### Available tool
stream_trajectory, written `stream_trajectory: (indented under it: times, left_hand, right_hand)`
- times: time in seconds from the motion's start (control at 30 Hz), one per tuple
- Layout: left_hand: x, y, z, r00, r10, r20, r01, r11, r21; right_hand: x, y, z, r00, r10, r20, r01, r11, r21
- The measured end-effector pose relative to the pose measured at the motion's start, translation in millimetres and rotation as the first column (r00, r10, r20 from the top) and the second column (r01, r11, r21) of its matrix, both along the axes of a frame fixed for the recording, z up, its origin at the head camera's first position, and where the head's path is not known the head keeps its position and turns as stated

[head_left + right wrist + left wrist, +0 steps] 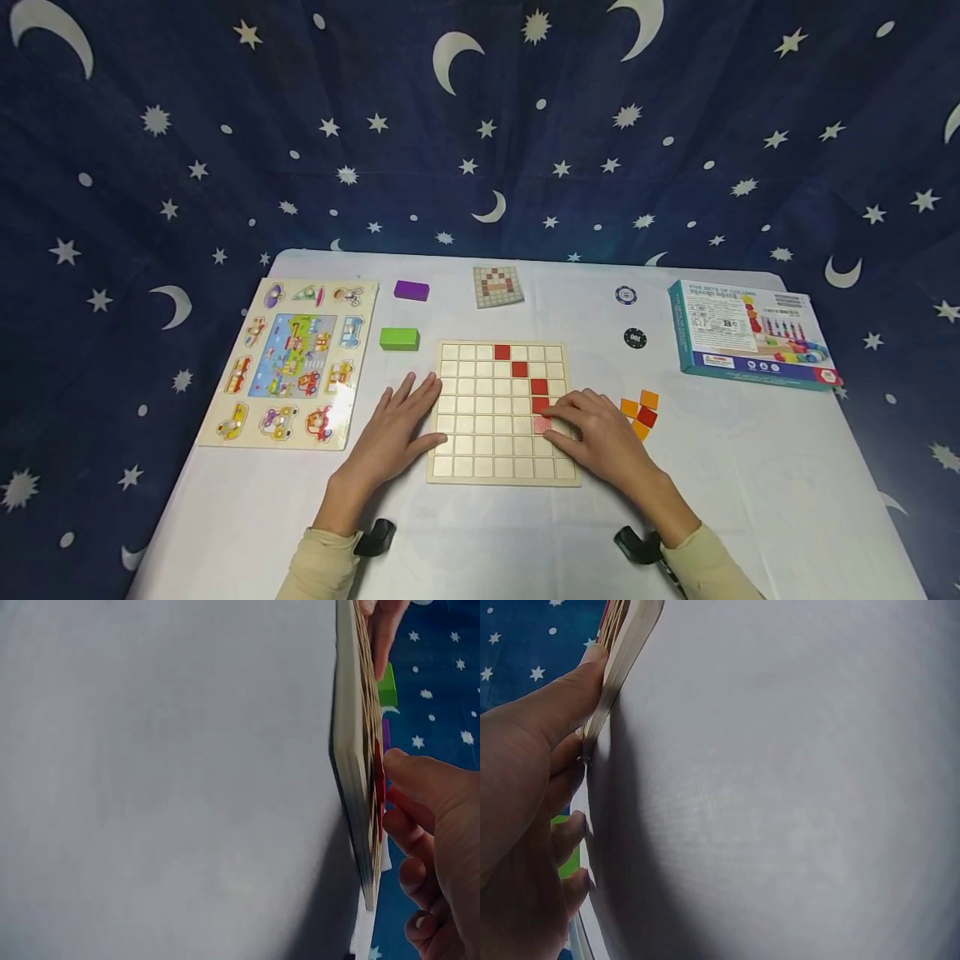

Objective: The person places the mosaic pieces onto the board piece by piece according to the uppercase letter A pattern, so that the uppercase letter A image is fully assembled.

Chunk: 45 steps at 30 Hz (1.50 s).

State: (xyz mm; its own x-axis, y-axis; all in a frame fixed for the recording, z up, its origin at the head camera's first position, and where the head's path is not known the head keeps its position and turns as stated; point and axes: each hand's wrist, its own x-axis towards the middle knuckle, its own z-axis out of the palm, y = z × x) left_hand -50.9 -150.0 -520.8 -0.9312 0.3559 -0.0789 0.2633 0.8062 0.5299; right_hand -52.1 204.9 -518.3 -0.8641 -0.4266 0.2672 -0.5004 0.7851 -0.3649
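A wooden grid board [471, 424] lies on the white table. Red square tiles [520, 369] sit in several of its squares, from the top middle down toward the right side. My right hand [603, 437] is over the board's right edge, its thumb and forefinger pinching a lighter-looking red tile [542, 425] at the lower end of that line. In the right wrist view, those fingertips [395, 757] are at the board's surface. Along the board's left edge rests my left hand [390, 433], fingers fairly straight; its thumb [592, 656] touches the rim.
Loose orange tiles [649, 400] and a red tile [647, 417] lie right of the board. Behind it is a small pattern card [497, 287]. Green [399, 339] and purple blocks [411, 290], a picture puzzle [296, 358], chips [635, 337] and a box [753, 333] surround it.
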Motion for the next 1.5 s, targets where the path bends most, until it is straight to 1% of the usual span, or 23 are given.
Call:
stream_trajectory:
  times: [0.17, 0.3, 0.4, 0.5, 0.57, 0.77, 0.97, 1.17, 1.27, 1.4, 1.5]
  left_hand:
    - [0.1, 1, -0.7, 1.0, -0.001, 0.003, 0.001, 1.0, 0.001]
    - [-0.3, 0, -0.8, 1.0, -0.005, -0.004, 0.005, 1.0, -0.001]
    - [-0.8, 0, -1.5, 1.0, -0.007, -0.014, 0.007, 1.0, -0.002]
    - [-1.0, 0, -2.8, 1.0, -0.006, -0.016, 0.006, 1.0, -0.004]
    - [-1.4, 0, -3.0, 1.0, -0.007, -0.013, 0.006, 1.0, -0.007]
    - [-1.2, 0, -2.6, 1.0, -0.004, -0.003, 0.004, 1.0, -0.004]
    - [-1.4, 0, -1.3, 1.0, -0.004, 0.002, 0.004, 1.0, 0.002]
    - [-0.8, 1, -1.5, 1.0, 0.0, -0.002, 0.0, 1.0, 0.008]
    - [-0.9, 1, -1.7, 1.0, 0.0, -0.005, 0.0, 1.0, 0.012]
    - [-0.7, 1, -1.9, 1.0, 0.0, -0.004, 0.0, 1.0, 0.009]
    - [-0.4, 0, -1.8, 1.0, 0.001, -0.005, -0.001, 1.0, 0.007]
  right_hand:
    - [2.1, 22, 1.9, 0.999, -0.049, -0.015, 0.048, 0.998, -0.026]
    - [5.9, 48, 1.9, 0.995, -0.095, -0.043, 0.094, 0.995, -0.035]
    - [10.8, 69, 1.9, 0.988, -0.147, -0.039, 0.146, 0.989, -0.024]
    - [17.4, 86, 4.5, 0.975, -0.22, -0.011, 0.22, 0.976, 0.004]
    - [22.1, 95, 6.7, 0.962, -0.273, 0.012, 0.272, 0.962, 0.035]
    - [32.5, 113, 8.2, 0.936, -0.35, 0.041, 0.346, 0.935, 0.076]
    - [35.7, 120, 5.2, 0.924, -0.381, 0.017, 0.379, 0.922, 0.073]
    - [33.5, 120, 6.0, 0.922, -0.385, 0.042, 0.381, 0.921, 0.073]
    - [32.9, 120, 6.1, 0.921, -0.389, 0.036, 0.386, 0.92, 0.07]
    - [31.3, 118, 4.9, 0.923, -0.384, -0.001, 0.384, 0.923, 0.024]
    - [25.4, 110, 4.8, 0.935, -0.352, -0.033, 0.351, 0.936, -0.028]
